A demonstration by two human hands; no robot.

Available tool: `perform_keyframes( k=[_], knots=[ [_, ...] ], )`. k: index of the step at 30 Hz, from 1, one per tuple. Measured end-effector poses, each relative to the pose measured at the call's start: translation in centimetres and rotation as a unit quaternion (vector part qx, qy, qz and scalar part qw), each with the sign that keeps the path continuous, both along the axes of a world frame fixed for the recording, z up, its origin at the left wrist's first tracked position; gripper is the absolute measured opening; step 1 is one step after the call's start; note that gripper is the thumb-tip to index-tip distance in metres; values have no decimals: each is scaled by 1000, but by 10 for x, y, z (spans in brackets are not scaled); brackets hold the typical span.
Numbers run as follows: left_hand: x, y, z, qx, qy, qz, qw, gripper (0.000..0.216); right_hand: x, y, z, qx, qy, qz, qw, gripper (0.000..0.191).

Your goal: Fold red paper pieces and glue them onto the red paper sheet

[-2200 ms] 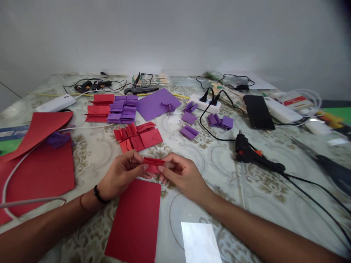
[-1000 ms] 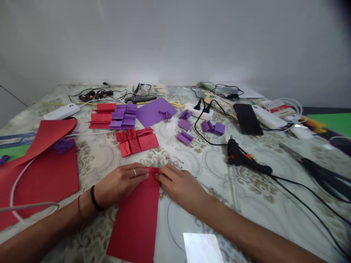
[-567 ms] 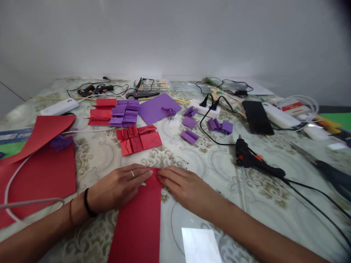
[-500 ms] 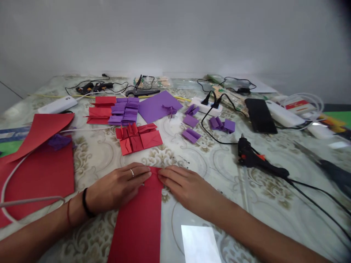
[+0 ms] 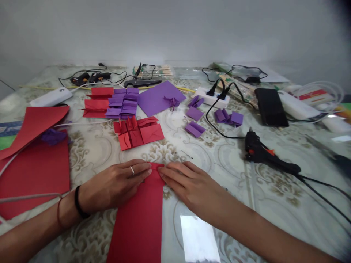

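A long red paper strip [image 5: 139,219] lies in front of me, its far end folded over in a narrow flap. My left hand [image 5: 120,182], with a ring and a black band at the wrist, grips that end from the left, fingers together. From the right, my right hand [image 5: 186,182] pinches the same end near its corner; its thumb is mostly hidden. Just beyond are folded red paper pieces [image 5: 138,133], some standing up. Behind them, folded purple paper pieces [image 5: 123,103] sit beside more red folded pieces [image 5: 95,106].
A black glue gun [image 5: 270,153] with its cord lies at the right, near scissors [image 5: 326,149] and a phone [image 5: 271,107]. A white power strip [image 5: 211,98] stands behind small purple folds [image 5: 195,129]. Large red sheets [image 5: 41,171] and a white cable [image 5: 30,199] are at the left.
Both hands stay at the strip's far end with little movement. The view has shifted slightly, so the things at the right appear farther right.
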State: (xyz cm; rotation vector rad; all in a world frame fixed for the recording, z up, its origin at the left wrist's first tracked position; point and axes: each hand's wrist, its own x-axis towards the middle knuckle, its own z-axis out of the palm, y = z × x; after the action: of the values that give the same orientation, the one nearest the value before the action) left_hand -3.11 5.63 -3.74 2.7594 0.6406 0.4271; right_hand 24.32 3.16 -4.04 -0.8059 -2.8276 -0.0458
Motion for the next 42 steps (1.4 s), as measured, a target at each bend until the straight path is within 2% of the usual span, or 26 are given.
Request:
perform_keyframes(
  k=[7,13,24,28,34,42],
  knots=[
    [-4,3,3,-48,-16,5,999,50,0,-1,1,-10,-14,-9,1000,34],
    [-6,4,5,-56,-20,6,998,51,-1,-1,3,-11,-14,-19,1000,33],
    [-6,6,8,-16,4,-9,1000,50,-2,-3,0,-8,8,-32,999,34],
    [0,4,7,27,26,-21,999,52,-5,-1,-2,-17,10,-34,999,33],
    [7,1,2,63,63,-4,996,46,-7,2,-3,-27,-11,-33,999,36],
    [2,4,7,67,15,-15,998,37,-7,2,2,-40,5,-30,999,28]
  ],
)
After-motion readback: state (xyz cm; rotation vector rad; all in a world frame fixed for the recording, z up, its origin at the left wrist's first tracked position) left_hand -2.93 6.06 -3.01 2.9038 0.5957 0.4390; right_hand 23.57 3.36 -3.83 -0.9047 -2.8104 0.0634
